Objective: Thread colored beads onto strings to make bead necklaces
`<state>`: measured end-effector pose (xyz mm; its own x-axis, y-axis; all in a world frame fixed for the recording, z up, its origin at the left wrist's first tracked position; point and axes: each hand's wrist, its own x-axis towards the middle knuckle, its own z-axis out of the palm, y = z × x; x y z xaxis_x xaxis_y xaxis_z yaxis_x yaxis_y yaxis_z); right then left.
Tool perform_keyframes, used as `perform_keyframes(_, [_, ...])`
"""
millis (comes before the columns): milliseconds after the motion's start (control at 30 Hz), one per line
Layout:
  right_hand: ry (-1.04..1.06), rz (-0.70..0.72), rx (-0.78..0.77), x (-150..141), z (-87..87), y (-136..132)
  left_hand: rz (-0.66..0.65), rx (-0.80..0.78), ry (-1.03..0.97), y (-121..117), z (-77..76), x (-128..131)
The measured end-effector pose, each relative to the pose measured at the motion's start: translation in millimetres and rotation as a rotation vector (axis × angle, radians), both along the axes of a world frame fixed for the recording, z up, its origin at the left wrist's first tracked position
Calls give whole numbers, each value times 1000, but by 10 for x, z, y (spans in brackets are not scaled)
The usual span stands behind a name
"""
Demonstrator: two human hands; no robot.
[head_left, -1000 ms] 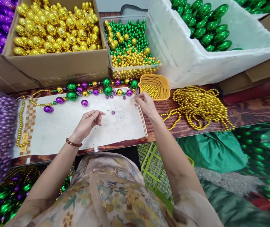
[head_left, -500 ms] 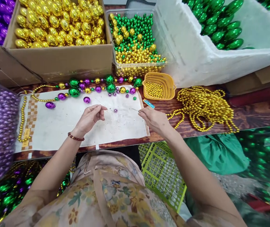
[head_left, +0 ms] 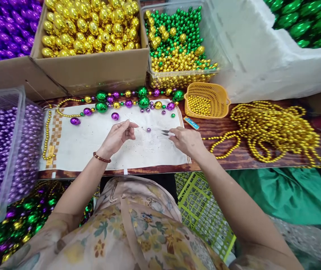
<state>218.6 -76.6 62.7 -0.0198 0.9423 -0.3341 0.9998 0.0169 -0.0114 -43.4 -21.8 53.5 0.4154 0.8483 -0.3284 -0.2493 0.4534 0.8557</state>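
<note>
Working at a wooden counter (head_left: 209,126), over a white cloth (head_left: 155,153). Seeing, from the cloth, a heap of gold strands (head_left: 275,131) at three o'clock, a garland of coloured beads (head_left: 143,102) at twelve, a yellow basket (head_left: 214,98) at two. Holding the left hand (head_left: 118,137) and right hand (head_left: 187,141) near each other. Gripping small scissors (head_left: 169,133) in the right fingers, slightly parted, pointing to nine o'clock. Having a small purple bead (head_left: 148,129) between both hands, on the cloth. Pinching thin thread (head_left: 131,119) between left fingers, closed narrow.
</note>
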Motion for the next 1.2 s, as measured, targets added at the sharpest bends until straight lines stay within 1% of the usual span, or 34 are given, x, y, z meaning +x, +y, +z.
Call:
perform_keyframes(100, [52, -34, 27, 12, -81, 23, 60, -58, -14, 14, -42, -81])
perform_keyframes(200, [114, -58, 69, -10, -134, 8, 152, -120, -39, 26, -109, -237])
perform_keyframes(300, [235, -30, 83, -157, -166, -11, 241, -164, -61, 4, -165, -438])
perform_keyframes(367, [373, 15, 65, -349, -169, -8, 283, -173, -63, -36, -179, -561])
perform_keyframes(433, [535, 52, 42, -604, -157, 14, 309, -173, -71, -86, -169, -645])
perform_keyframes(533, [746, 88, 40, -1018, -129, 82, 341, -183, -108, -155, -120, -681])
perform_keyframes(633, [850, 100, 73, -1329, -118, 171, 363, -198, -157, -196, -59, -644])
perform_keyframes(700, [882, 105, 74, -1435, -119, 226, 361, -204, -183, -210, -31, -614])
perform_keyframes(867, [915, 98, -4, -1467, -113, 306, 324, -180, -194, -225, -8, -570])
perform_keyframes(1033, [898, 84, -5, -1484, -98, 315, 301, -165, -142, -230, 0, -522])
perform_keyframes(1133, [935, 46, 27, -1458, -148, 300, 297, -139, -117, -221, -6, -522])
perform_keyframes(1200, [986, 4, 44, -1353, -231, 289, 301, -119, -109, -218, -7, -564])
